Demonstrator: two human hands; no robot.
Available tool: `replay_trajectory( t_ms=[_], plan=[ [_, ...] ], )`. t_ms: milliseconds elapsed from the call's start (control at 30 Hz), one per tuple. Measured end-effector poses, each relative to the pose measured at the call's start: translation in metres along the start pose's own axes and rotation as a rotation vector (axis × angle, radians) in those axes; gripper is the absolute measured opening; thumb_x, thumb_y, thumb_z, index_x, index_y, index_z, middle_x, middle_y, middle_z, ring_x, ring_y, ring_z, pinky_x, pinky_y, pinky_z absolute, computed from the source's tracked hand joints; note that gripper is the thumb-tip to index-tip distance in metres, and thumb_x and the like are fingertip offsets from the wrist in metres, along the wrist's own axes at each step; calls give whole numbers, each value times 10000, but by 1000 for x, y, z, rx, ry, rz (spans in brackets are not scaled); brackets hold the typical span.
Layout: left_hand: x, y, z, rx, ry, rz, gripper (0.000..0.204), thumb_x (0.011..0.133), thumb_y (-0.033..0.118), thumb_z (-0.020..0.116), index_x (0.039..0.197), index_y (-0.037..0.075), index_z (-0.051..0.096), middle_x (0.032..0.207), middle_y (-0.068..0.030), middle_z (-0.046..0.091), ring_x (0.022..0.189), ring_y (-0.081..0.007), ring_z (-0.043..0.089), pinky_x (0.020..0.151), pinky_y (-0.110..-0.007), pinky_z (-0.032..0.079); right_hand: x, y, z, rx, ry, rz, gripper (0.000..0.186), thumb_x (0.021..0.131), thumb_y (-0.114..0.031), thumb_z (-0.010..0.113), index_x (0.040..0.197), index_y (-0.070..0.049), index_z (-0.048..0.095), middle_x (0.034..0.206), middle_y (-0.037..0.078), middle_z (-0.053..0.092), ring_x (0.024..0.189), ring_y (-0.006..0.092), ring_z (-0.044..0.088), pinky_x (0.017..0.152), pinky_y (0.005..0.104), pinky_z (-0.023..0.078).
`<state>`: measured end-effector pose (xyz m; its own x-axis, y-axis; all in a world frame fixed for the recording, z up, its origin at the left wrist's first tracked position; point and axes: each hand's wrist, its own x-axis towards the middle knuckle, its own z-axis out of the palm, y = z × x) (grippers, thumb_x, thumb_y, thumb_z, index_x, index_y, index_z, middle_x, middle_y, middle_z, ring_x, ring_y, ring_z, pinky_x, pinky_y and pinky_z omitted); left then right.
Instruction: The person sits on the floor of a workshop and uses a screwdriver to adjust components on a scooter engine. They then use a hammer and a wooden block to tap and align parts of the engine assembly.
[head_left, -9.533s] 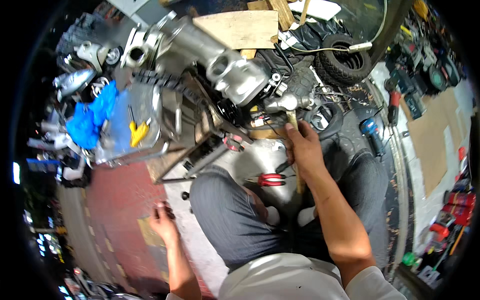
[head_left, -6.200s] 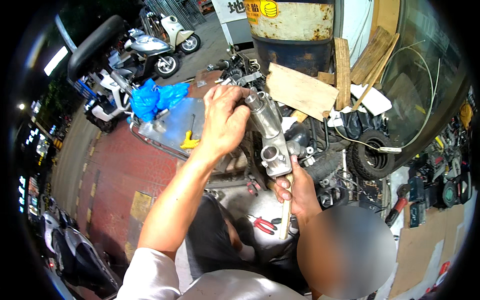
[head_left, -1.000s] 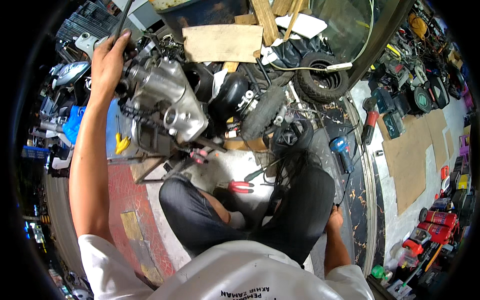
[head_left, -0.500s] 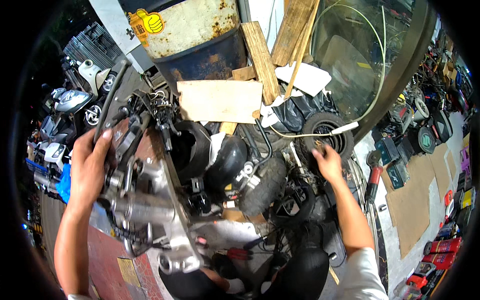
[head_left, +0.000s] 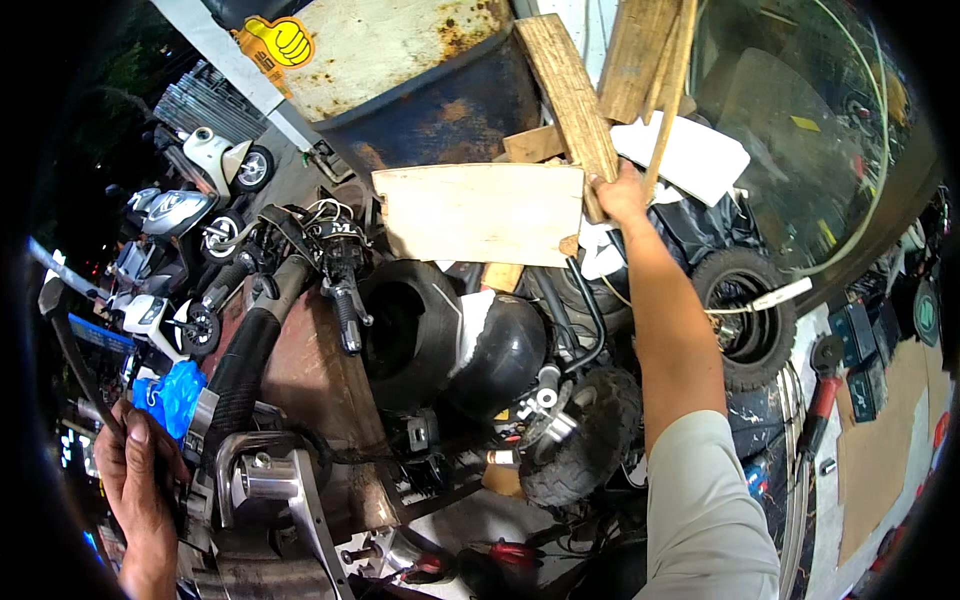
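One rusty drum (head_left: 430, 90), far centre; wooden plank (head_left: 568, 100) tilted by its right side, right hand (head_left: 620, 192) touching the plank's lower end, fingers partly hidden, can't tell if gripping. Near left, left hand (head_left: 138, 485) wrapped around dark metal bar (head_left: 78, 360).

Beside the plank (head_left: 568, 100) — obstructing board (head_left: 480, 213)

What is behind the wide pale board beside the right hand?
A rusty drum stands behind the board, visible above its top edge; whatever the board itself covers, perhaps the drum's base, cannot be seen.
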<state>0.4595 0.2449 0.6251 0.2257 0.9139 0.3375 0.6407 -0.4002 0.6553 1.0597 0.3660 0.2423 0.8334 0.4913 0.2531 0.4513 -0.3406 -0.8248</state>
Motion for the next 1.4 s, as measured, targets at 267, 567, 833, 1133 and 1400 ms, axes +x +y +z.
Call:
replay_trajectory(
  t_ms=[267,567,833,1133,1400],
  plan=[
    [-4,1,-3,56,-10,25,396,1069,381,561,832,81,457,651,-27,493,485,-82,466,450,-221,361,31,16,16,-68,-94,90,788,810,-344,799,1434,30,497,1390,273,578,1316,410,548,1112,457,434],
    [-13,-12,-11,-44,31,-6,246,1061,298,585,1115,68,513,770,-38,528,578,-111,501,502,-248,425,64,49,41,60,-233,167,958,637,-394,941,1364,71,525,1331,337,609,1262,437,598,1074,435,477],
    [-9,-13,-7,-132,-20,-13,256,1050,300,599,1028,71,488,727,-40,528,543,-111,496,486,-255,439,43,22,13,387,-166,314,860,724,-236,938,1322,180,481,1239,302,649,1116,343,679,919,411,548],
    [-5,4,3,-144,-67,-8,294,1028,259,596,836,56,504,645,-28,536,546,-116,546,506,-259,430,11,1,-21,197,-67,134,661,688,-237,933,1173,121,660,1065,226,729,937,354,712,874,386,540],
    [-2,1,1,-7,-128,-12,306,1031,329,606,876,70,556,654,-5,555,556,-82,517,514,-248,392,-40,-107,-171,670,103,-390,678,805,-266,895,1287,77,563,1185,164,691,1077,224,650,964,350,511]
  ],
)
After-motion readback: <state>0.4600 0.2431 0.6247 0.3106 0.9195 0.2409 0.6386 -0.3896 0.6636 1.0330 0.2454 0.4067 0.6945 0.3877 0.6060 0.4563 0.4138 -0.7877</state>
